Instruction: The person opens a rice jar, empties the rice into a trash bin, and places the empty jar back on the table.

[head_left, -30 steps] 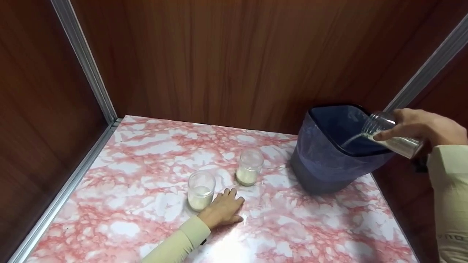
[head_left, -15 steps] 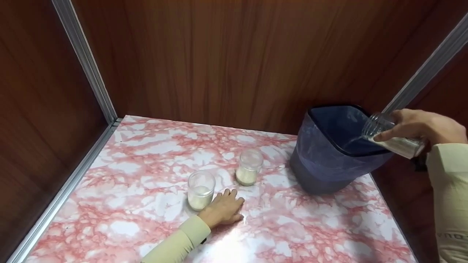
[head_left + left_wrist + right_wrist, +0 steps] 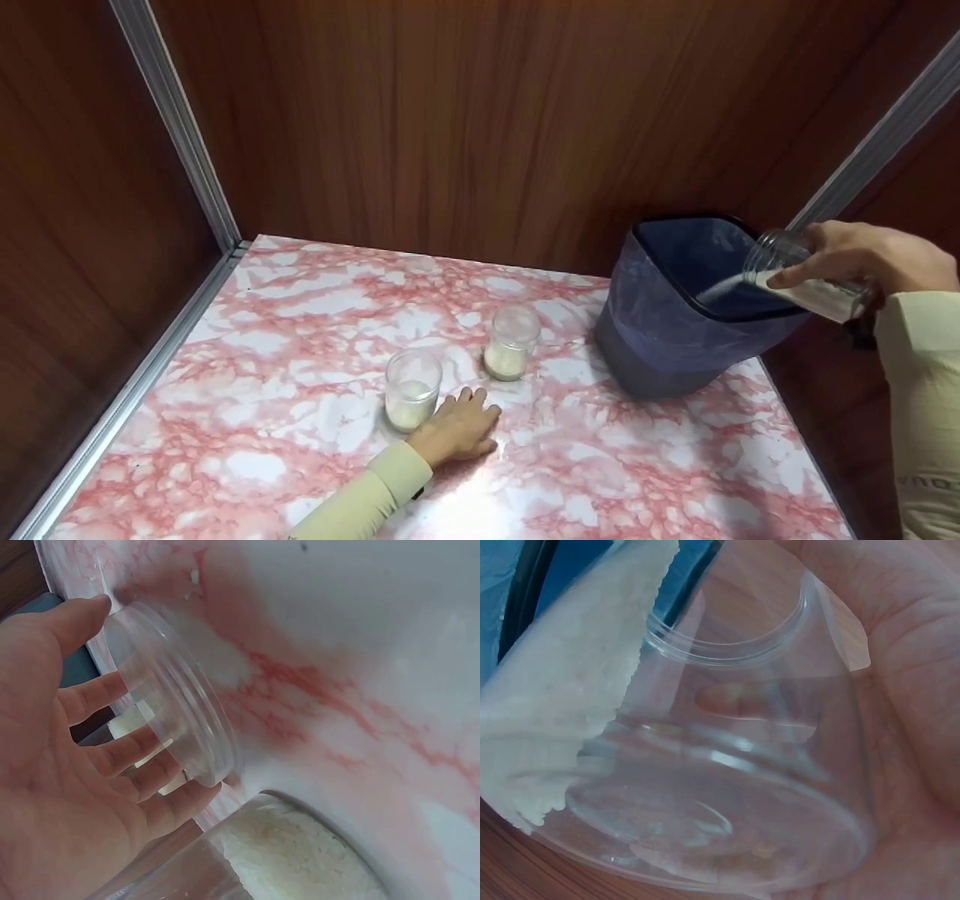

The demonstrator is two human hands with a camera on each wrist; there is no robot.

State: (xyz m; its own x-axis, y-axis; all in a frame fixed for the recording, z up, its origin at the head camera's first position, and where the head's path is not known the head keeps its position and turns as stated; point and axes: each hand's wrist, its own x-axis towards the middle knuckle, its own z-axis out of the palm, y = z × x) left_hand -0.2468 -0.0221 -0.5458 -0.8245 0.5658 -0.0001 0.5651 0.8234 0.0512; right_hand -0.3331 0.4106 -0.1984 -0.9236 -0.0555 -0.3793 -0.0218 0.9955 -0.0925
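My right hand (image 3: 874,255) grips a clear jar (image 3: 821,298), tilted with its mouth over the lined bin (image 3: 667,341). White grains that look like rice (image 3: 570,690) lie along the jar's lower side and stream into the bin. On the tabletop, my left hand (image 3: 459,429) spans a clear round lid (image 3: 184,701), thumb at one edge and little finger at the opposite one. Close beside that hand stands a clear jar (image 3: 412,394) partly filled with the white grains. Slightly farther back is another such jar (image 3: 511,349), also part full.
The table (image 3: 255,405) has a red and white marbled top. Brown wood-look panels (image 3: 450,135) with metal frame strips (image 3: 176,142) enclose it at the back and sides. The bin stands at the table's right rear, its dark rim (image 3: 679,289) above the jars.
The stream of grains from the right hand's jar thinned half a second ago and is thicker now. My left hand and the two standing jars have stayed in place.
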